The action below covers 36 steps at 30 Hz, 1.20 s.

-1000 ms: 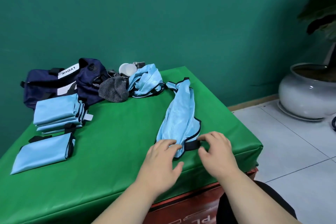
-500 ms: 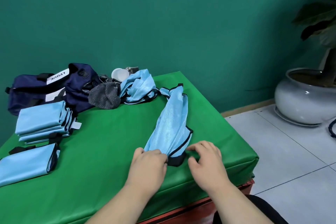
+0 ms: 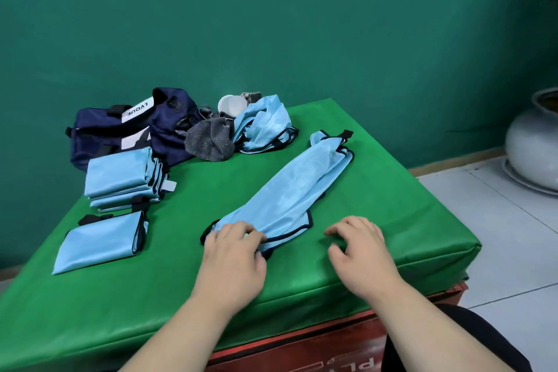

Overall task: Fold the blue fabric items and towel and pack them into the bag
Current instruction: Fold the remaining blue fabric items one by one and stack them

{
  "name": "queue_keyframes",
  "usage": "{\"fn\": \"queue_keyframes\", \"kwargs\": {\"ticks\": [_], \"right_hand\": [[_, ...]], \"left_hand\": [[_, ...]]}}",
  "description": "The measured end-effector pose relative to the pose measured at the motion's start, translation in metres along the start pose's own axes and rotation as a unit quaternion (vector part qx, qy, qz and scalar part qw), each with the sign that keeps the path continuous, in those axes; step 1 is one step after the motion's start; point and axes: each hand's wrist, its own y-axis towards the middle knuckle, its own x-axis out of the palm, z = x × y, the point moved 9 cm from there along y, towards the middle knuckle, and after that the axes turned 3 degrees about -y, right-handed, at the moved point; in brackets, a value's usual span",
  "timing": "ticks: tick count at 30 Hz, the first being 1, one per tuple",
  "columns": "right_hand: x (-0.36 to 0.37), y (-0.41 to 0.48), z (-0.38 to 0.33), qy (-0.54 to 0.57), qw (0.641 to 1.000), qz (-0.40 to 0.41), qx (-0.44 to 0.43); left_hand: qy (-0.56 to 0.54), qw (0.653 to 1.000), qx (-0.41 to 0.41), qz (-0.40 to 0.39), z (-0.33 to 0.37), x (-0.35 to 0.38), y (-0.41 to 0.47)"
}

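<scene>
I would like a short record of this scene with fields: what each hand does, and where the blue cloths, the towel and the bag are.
left hand: holds the near end of the long blue cloth
right hand: beside that cloth, fingers loosely curled, holding nothing
long blue cloth: stretched diagonally on the green table
stack of folded cloths: left side
single folded cloth: nearer than the stack
crumpled blue cloth: far edge
grey towel: between crumpled blue cloth and dark blue bag
</scene>
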Motion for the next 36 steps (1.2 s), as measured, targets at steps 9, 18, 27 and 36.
{"fn": "queue_keyframes", "kwargs": {"ticks": [9,18,27,36], "right_hand": [[0.000,0.001,0.003,0.012,1.000,-0.003,-0.008],[0.001,0.004,-0.001,0.039,0.999,0.004,-0.020],[0.004,-0.003,-0.022,0.081,0.996,0.002,-0.033],[0.024,-0.005,-0.049,0.079,0.995,-0.029,-0.056]], "left_hand": [[0.049,0.991,0.014,-0.125,0.040,0.046,0.034],[-0.142,0.988,-0.009,-0.061,0.021,-0.016,0.025],[-0.240,0.964,-0.102,-0.057,-0.016,-0.042,0.005],[-0.231,0.968,-0.075,-0.059,-0.020,-0.034,-0.008]]}}
